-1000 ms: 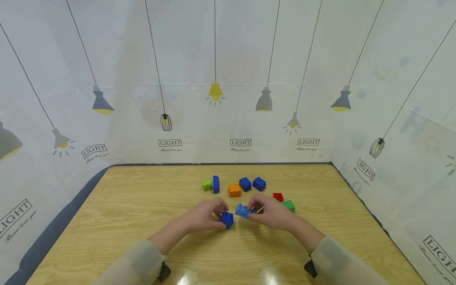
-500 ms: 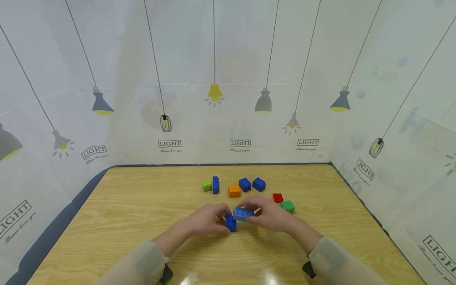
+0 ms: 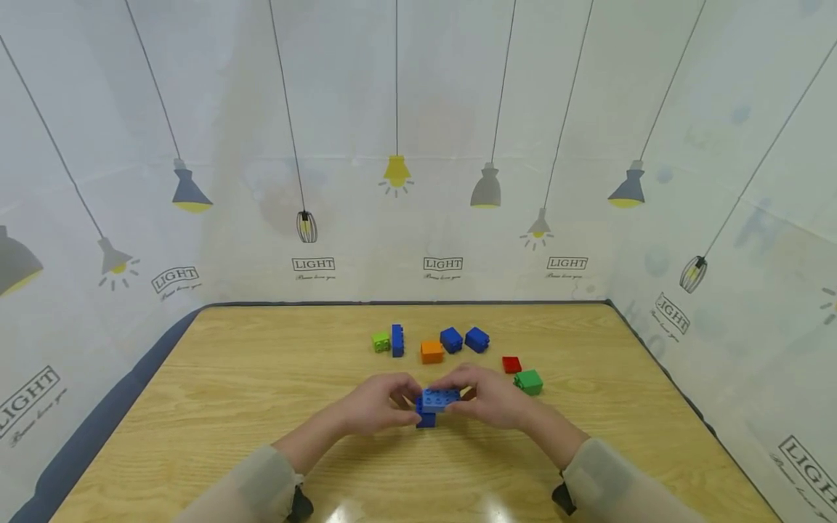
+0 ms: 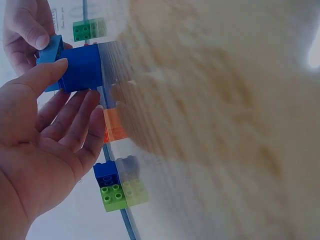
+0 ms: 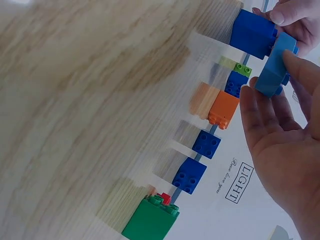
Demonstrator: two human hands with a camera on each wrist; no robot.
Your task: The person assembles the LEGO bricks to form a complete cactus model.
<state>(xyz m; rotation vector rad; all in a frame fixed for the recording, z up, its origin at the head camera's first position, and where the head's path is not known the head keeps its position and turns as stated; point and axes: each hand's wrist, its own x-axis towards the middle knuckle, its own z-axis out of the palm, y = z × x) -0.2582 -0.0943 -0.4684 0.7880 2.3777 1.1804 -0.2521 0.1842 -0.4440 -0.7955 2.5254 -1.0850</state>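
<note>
Between finger and thumb, my left hand pinches a dark blue toy building brick that stands on the wooden table. My right hand grips a longer light blue brick, studs up, by its right part. The light blue brick's left part lies over the top of the dark blue brick. In the right wrist view the light blue brick meets the studs of the dark blue brick; whether they are pressed fully together I cannot tell.
Behind the hands lie a lime green brick, a narrow blue brick, an orange brick and two blue bricks. A red brick and a green brick lie to the right. A printed curtain borders the table.
The right hand has brought the light blue brick left and level over the dark blue brick. The left hand has shifted slightly right and turned its brick upright, facing me.
</note>
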